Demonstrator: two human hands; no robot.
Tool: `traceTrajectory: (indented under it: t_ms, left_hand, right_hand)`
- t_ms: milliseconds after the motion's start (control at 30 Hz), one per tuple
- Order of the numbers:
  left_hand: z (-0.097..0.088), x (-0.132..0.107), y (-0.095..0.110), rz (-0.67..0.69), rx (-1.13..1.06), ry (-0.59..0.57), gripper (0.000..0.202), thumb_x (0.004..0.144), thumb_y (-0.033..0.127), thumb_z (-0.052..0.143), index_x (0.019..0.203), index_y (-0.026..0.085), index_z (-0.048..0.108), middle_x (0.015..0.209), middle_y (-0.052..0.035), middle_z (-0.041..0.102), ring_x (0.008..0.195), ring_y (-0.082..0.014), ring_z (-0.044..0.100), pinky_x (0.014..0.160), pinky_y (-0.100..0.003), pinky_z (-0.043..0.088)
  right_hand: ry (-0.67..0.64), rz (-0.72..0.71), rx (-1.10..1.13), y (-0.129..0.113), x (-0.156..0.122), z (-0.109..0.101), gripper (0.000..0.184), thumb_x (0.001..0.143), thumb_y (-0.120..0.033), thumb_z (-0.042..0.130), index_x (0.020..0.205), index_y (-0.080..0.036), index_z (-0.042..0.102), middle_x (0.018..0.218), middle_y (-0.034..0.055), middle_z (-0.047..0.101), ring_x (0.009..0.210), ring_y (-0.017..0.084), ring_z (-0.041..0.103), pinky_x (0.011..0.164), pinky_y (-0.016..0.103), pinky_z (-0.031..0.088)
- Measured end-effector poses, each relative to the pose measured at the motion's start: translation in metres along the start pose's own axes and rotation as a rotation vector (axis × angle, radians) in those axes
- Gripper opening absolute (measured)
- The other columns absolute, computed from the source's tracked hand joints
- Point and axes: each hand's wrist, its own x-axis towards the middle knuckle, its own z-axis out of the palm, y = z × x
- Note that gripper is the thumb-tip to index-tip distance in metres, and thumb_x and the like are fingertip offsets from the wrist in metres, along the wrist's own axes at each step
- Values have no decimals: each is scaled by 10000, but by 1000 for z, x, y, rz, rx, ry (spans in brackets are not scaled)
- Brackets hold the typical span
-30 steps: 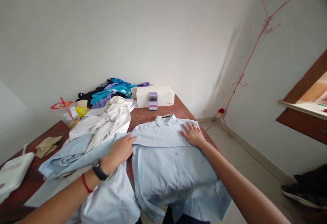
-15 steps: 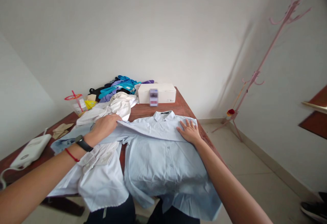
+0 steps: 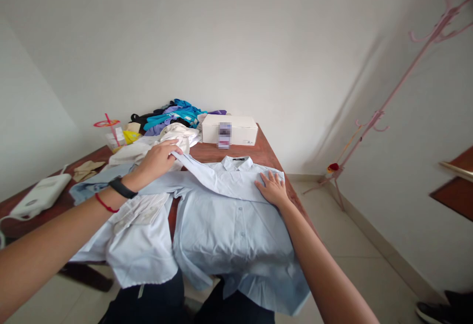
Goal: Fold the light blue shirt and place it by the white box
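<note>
A light blue button-up shirt [image 3: 236,225] lies front up on the wooden table, its collar at the far side and its hem hanging over the near edge. One sleeve crosses the chest. My left hand [image 3: 158,159] pinches the end of that sleeve and holds it raised to the left of the collar. Flat on the shirt's right shoulder, my right hand [image 3: 272,188] presses the cloth with fingers spread. Under my left forearm is a white shirt [image 3: 142,250], partly covered by the blue one's other cloth.
On the wooden table [image 3: 264,146] stand a white box [image 3: 236,127], a pile of clothes [image 3: 173,117] and a plastic cup with a straw [image 3: 114,139]. A white corded device [image 3: 40,196] lies at left. A pink coat rack [image 3: 402,80] stands at right.
My left hand has lifted the sleeve end up and slightly away from me. My right hand stays on the shirt's shoulder. The view has shifted a little.
</note>
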Motion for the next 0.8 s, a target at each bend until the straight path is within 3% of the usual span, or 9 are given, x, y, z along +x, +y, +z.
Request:
traceTrajectory:
  t_ms: [233,333,433,467,533,600,667,800]
  left_hand:
    - [7,6,34,62,-244,115,393,751,55,433,919,166,771,1457,-106,592,1348,-260,564,1153,-414,430]
    - [7,11,61,93,-375,147,376,755,46,428,888,170,757,1464,-99,588,1361,-262,552,1157,-455,425]
    - [6,8,93,219,-535,151,383,769,24,423,899,176,750,1548,-85,508,1418,-259,496,1192,-470,383]
    - [6,3,103,289,-586,102,403,765,6,416,908,181,750,1586,-71,463,1434,-255,478,1201,-462,374]
    - [9,-12,120,461,-687,-105,458,743,-38,401,926,191,753,1616,-44,422,1432,-240,485,1194,-416,392]
    - [15,-34,130,613,-764,-370,508,720,-80,392,944,200,752,1571,-39,489,1373,-216,554,1149,-345,445]
    - [26,-60,133,709,-775,-562,540,714,-109,397,973,212,746,1483,-36,589,1316,-200,607,1105,-297,479]
    - [40,-105,124,841,-636,-677,505,772,-112,461,1029,233,725,1381,-42,673,1328,-219,599,1136,-328,447]
  right_hand:
    - [10,4,14,2,2,1,693,1018,-654,304,1606,-290,346,1729,95,133,1590,347,45,1244,572,81]
    - [19,11,31,3,2,2,682,1022,-637,318,1607,-287,347,1727,100,143,1590,344,57,1249,569,80]
    - [21,23,50,4,3,1,661,1039,-602,303,1614,-278,332,1724,104,154,1591,327,72,1253,548,99]
    - [20,26,53,4,3,1,656,1043,-595,297,1616,-276,328,1723,103,158,1592,319,74,1254,539,107]
    - [18,30,55,4,4,0,653,1046,-590,292,1617,-276,324,1723,101,162,1593,310,76,1255,529,115]
    - [18,29,52,4,3,0,653,1046,-590,291,1617,-276,323,1724,98,160,1593,310,75,1254,528,113]
    - [13,26,47,4,3,-1,661,1042,-599,288,1617,-274,322,1725,96,152,1593,313,71,1254,530,108]
    - [-14,25,-2,2,2,-3,686,1035,-623,271,1624,-274,301,1730,92,131,1593,318,60,1250,533,104]
